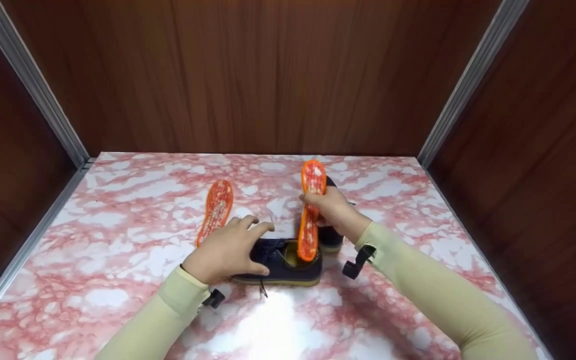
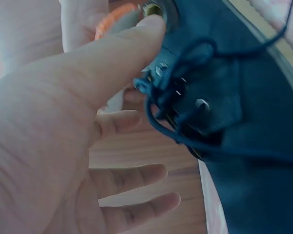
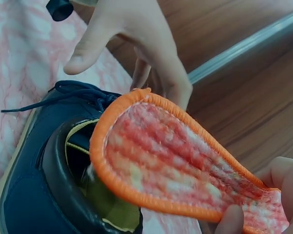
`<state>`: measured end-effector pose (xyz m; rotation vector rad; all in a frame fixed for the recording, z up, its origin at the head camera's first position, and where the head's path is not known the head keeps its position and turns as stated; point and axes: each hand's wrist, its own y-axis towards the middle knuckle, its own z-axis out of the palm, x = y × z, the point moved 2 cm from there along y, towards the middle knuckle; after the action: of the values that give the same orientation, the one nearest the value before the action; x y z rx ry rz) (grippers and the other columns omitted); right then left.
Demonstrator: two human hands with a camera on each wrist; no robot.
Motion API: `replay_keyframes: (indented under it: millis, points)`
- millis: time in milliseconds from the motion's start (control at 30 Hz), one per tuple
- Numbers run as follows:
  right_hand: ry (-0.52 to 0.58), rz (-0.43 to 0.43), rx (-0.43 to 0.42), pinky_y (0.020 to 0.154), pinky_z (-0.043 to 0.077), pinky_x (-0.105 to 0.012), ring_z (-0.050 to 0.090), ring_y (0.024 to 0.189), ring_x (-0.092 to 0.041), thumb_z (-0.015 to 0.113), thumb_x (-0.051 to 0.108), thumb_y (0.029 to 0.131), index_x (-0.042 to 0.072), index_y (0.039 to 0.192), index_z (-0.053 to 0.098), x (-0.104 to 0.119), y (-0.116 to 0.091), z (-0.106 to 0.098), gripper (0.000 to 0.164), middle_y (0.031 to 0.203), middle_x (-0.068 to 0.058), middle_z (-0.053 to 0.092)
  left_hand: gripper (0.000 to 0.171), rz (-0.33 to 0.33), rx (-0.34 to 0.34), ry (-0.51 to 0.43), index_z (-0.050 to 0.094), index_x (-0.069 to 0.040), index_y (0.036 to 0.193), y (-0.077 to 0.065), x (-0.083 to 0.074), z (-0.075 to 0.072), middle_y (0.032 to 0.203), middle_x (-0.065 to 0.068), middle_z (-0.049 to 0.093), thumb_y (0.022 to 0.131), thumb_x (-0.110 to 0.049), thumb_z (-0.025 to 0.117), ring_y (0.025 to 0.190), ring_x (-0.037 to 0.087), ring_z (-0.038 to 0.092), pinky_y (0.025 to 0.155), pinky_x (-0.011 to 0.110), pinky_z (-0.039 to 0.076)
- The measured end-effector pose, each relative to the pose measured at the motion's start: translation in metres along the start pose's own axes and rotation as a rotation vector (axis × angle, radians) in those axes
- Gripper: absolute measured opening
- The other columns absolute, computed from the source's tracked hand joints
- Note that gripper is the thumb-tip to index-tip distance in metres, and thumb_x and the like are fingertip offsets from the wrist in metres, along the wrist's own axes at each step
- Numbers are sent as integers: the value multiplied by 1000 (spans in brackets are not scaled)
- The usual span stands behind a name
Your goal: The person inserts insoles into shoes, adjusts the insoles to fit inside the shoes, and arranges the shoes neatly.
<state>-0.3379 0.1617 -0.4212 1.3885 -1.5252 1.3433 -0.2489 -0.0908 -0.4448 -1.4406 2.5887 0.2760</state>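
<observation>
A dark blue lace-up shoe (image 1: 280, 270) lies sideways on the table, its toe to the left and its yellow-lined opening to the right. My right hand (image 1: 338, 210) grips an orange-edged, red-and-white insole (image 1: 313, 180) by its middle. In the right wrist view the insole's rounded end (image 3: 151, 156) overlaps the shoe opening (image 3: 107, 195). Over the toe of the shoe, my left hand (image 1: 228, 250) is spread with fingers apart. The left wrist view has its thumb (image 2: 117, 53) beside the shoe's blue laces (image 2: 185, 97).
A second insole (image 1: 218, 202) lies flat on the table behind my left hand. Another dark shoe (image 1: 331, 239) stands behind my right hand, partly hidden by it. Brown wood panels (image 1: 268, 75) enclose the pink-and-white marbled table (image 1: 108, 297) at the back and sides.
</observation>
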Motion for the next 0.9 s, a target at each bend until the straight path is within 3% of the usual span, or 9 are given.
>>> replay_keyframes:
  millis: [267, 633, 733, 900]
  points:
    - [-154, 14, 21, 59, 52, -26, 59, 69, -11, 76, 34, 98, 2, 131, 58, 4, -6, -8, 49, 95, -1, 63, 108, -15, 14, 7, 48, -27, 164, -4, 18, 12, 148, 11, 63, 75, -66, 94, 126, 40, 68, 99, 59, 60]
    - [-320, -60, 114, 67, 61, -32, 67, 86, -17, 76, 33, 99, 2, 144, 62, 0, -18, -18, 57, 110, -9, 69, 103, -16, 24, -9, 53, -19, 161, -8, 31, 23, 142, 14, 66, 76, -56, 97, 122, 42, 70, 99, 60, 60]
    - [-362, -89, 135, 63, 60, -29, 67, 81, -16, 77, 33, 98, 3, 145, 62, -1, -22, -21, 58, 111, -10, 69, 100, -28, 36, 2, 55, -18, 160, -7, 32, 24, 138, 13, 68, 76, -56, 96, 119, 41, 71, 96, 60, 60]
    - [-432, -125, 180, 55, 54, -25, 64, 68, -13, 79, 31, 96, 9, 137, 71, -3, -29, -26, 47, 104, -11, 72, 101, -40, 55, 10, 55, -19, 160, -6, 31, 26, 137, 11, 69, 76, -55, 97, 120, 39, 71, 94, 60, 61]
